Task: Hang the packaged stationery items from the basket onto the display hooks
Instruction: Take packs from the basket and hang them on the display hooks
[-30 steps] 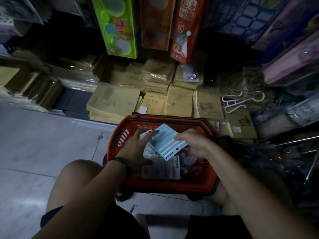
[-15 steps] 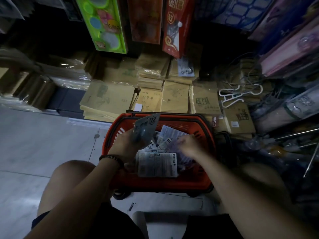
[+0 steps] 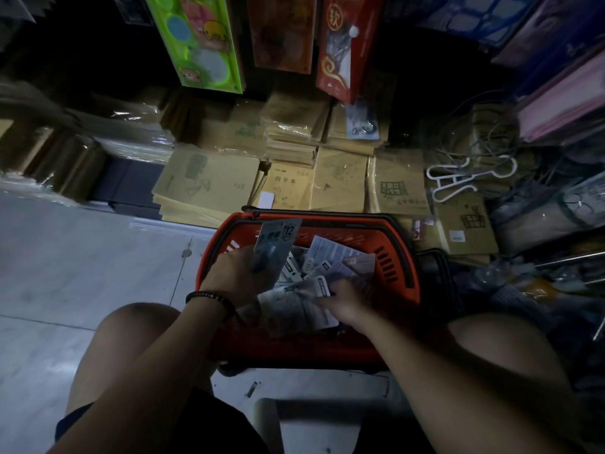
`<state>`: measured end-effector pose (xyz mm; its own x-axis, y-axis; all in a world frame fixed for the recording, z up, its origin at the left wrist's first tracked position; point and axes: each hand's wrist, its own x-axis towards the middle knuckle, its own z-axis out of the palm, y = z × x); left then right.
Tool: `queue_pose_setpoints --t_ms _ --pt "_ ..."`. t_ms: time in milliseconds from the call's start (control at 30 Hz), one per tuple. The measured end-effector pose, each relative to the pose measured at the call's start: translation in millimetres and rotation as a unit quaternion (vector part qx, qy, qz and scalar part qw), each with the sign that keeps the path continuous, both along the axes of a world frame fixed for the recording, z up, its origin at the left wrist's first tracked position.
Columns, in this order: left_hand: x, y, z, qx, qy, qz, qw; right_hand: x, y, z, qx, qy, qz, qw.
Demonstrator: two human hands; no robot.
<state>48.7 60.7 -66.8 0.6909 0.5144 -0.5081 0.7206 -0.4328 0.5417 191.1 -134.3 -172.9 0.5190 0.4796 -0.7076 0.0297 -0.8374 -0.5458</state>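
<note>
An orange shopping basket [image 3: 396, 257] sits on the floor between my knees, filled with several packaged stationery cards [image 3: 330, 257]. My left hand [image 3: 239, 276] holds one blister card marked "12" [image 3: 276, 245] upright over the basket's left side. Down inside the basket, my right hand [image 3: 343, 301] has its fingers on a white-backed package [image 3: 296, 308] in the pile; how firmly it holds that package is unclear. No display hooks can be made out in the dim light.
Stacks of brown exercise books [image 3: 340, 185] line the low shelf behind the basket. Boxed goods hang above, a green one [image 3: 196, 40] and a red one [image 3: 347, 47]. White plastic hangers [image 3: 471, 178] and wires lie at right. Grey tiled floor [image 3: 82, 273] spreads left.
The blue package passed from both hands into my left hand, which raised it upright. My right hand dropped into the basket's pile. The view tilted slightly.
</note>
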Motion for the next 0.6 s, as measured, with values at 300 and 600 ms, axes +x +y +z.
queue_pose_setpoints --t_ms 300,600 --pt "-6 -3 10 0.043 -0.045 0.049 0.997 54 4 107 0.141 -0.019 -0.155 0.978" --pt "-6 -46 57 0.008 -0.167 -0.025 0.986 38 -1 199 0.189 0.075 -0.198 0.959"
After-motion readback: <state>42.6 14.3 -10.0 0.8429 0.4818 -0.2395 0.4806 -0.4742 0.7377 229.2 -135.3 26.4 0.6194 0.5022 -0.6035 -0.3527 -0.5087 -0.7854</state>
